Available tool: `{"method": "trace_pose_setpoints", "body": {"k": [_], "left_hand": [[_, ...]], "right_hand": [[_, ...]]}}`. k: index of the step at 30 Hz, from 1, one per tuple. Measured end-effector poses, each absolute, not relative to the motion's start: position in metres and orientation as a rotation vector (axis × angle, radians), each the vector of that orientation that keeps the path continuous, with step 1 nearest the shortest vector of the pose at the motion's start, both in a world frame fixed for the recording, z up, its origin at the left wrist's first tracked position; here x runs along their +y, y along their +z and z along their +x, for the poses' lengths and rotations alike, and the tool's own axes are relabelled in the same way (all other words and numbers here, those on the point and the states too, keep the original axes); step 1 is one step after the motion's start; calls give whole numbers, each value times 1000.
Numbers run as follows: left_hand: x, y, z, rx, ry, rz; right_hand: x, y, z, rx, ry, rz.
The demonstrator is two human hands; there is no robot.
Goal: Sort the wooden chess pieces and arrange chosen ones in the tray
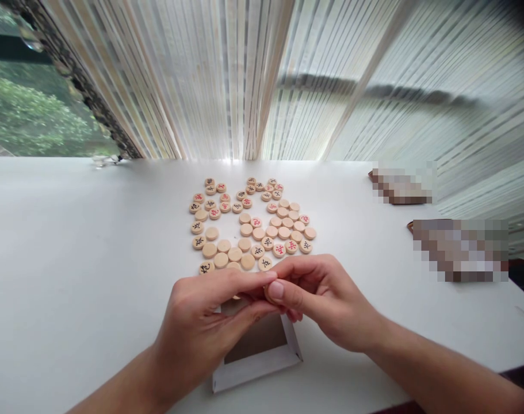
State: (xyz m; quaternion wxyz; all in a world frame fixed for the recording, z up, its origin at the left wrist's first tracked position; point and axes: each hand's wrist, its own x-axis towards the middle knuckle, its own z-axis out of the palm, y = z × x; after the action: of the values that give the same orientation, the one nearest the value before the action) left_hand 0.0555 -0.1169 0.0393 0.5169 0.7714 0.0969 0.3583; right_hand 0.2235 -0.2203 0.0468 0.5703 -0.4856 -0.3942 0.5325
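My left hand (210, 316) and my right hand (326, 302) meet just in front of the pieces, above an open white box (257, 371). A round wooden Chinese chess piece (268, 294) shows only its edge between them, pinched under my right thumb and bracketed by my left thumb and forefinger. My fingers hide the rest of it, and anything else inside my palms. Beyond my hands, many Chinese chess pieces (234, 254) lie spread on the white table, some blank side up, others with red or black characters. The box's far part is covered by my hands.
The white table (93, 259) runs back to a striped sheer curtain (214, 80). Two blurred-out brownish objects (402, 187) lie on the right side. A window (37, 103) with greenery outside is at far left, and a small clear object (106, 161) rests by the back edge.
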Motion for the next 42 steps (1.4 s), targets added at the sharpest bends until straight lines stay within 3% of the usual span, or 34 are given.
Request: {"method": "trace_pose_setpoints", "body": {"k": [19, 42], "left_hand": [[-110, 37, 51, 198, 944, 1971], [-109, 33, 52, 465, 895, 1889]], "right_hand": [[-221, 45, 227, -969, 1309, -1028], [-220, 34, 230, -1226, 796, -1247]]}}
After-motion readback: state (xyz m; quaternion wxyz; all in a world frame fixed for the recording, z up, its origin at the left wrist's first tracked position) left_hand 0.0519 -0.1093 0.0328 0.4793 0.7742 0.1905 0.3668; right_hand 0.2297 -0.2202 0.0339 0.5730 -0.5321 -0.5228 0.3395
